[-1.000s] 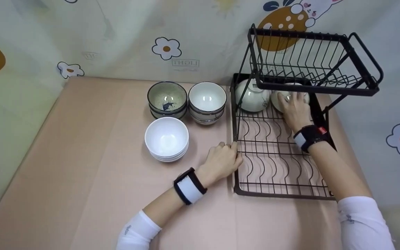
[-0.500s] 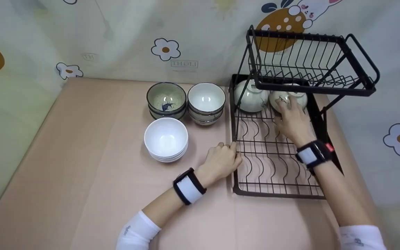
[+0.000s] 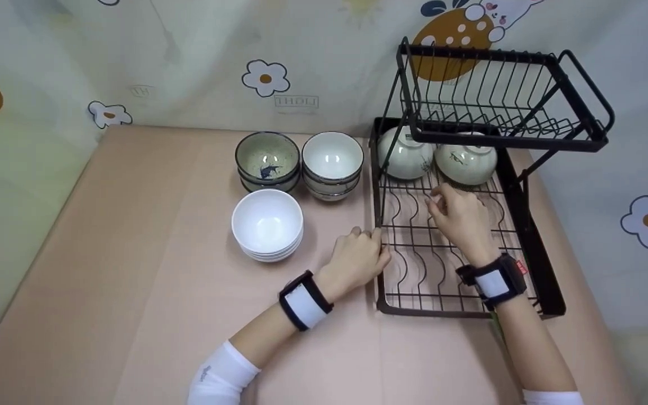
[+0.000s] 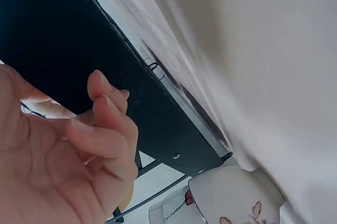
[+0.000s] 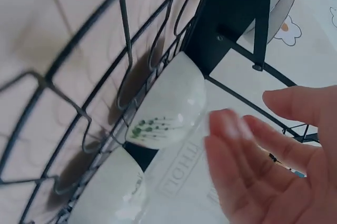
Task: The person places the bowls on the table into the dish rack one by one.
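Observation:
Two pale bowls sit upside down at the back of the black dish rack [image 3: 540, 259], the left one [image 3: 405, 154] beside the right one [image 3: 466, 165]. Green sprigs decorate the bowl [image 5: 168, 103] nearer my right hand in the right wrist view. My right hand [image 3: 464, 222] hovers over the wire slots just in front of the right bowl, fingers loosely bent and holding nothing. At the rack's left side, my left hand [image 3: 355, 261] grips the rim. Its curled fingers [image 4: 113, 129] lie against the dark side wall in the left wrist view.
Left of the rack stand a stack of white bowls [image 3: 268, 222], a stack of greenish bowls [image 3: 268, 157] and a stack of dark-rimmed bowls [image 3: 332, 157]. The rack's upper tier [image 3: 504, 138] overhangs the back. A patterned curtain [image 3: 189, 56] hangs behind the table [image 3: 149, 253].
My right hand has let go of the right upside-down bowl and drawn back toward the front of the rack. The left hand stays at the rack's rim.

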Tool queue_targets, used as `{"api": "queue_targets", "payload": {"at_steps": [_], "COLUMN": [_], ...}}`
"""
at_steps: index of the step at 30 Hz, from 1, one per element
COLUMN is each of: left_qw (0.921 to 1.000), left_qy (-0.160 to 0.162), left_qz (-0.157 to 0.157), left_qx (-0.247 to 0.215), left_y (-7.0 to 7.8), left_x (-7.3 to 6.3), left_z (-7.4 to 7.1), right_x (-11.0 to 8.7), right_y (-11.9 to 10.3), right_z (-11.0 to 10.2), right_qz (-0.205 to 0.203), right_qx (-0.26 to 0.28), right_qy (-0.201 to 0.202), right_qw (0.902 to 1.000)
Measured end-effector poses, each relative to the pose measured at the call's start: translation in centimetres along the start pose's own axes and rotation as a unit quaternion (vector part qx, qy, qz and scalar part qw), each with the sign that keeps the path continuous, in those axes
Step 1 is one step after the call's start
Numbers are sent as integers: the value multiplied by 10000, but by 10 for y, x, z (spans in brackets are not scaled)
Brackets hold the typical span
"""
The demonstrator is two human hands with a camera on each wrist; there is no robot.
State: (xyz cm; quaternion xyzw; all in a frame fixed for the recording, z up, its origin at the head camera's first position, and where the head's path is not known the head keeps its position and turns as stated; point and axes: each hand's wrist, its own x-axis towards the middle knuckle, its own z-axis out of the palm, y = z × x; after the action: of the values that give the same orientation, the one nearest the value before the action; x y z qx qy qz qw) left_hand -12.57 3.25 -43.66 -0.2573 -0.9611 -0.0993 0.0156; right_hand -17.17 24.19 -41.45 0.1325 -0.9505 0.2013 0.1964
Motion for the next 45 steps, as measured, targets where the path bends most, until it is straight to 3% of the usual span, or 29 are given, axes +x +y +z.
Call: {"api": "queue_targets", "payload": {"at_steps": [4,8,13,16,19,21,25,30,37,45], "left_qw": [9991,9934,9713,9592,9539,9546,9545,9551,9615,9654], "left_qy": [233,920,2140,2528,2530,2382,2234,2163,2018,2136], "left_qz": [133,185,-91,-409,-821,-1049,-1279,-1320,-1219,-1150], "left_qx": [329,664,1035,1199,1390,1449,1504,1538,1410,955], "left_y": [-2,-7,-17,-22,-28,-32,-42,-48,-55,-59], "left_x": [1,7,24,36,47,51,56,57,56,55], "left_z": [-4,-12,-20,-20,-20,-19,-18,-19,-25,-30], "right_x": [-4,-5,-5,-5,-5,-5,-6,-6,-8,-8], "right_y": [-1,1,4,5,6,6,5,5,6,6], "right_z": [1,2,1,1,2,3,4,0,-4,-5], "right_qz": [-123,-28,126,177,218,245,305,356,290,195], "right_qx": [26,99,322,396,419,460,505,494,140,49], "right_qy": [10,-94,-196,-281,-380,-411,-426,-392,112,46], "right_qw": [9999,9999,9992,9987,9982,9978,9974,9974,9994,9998]}}
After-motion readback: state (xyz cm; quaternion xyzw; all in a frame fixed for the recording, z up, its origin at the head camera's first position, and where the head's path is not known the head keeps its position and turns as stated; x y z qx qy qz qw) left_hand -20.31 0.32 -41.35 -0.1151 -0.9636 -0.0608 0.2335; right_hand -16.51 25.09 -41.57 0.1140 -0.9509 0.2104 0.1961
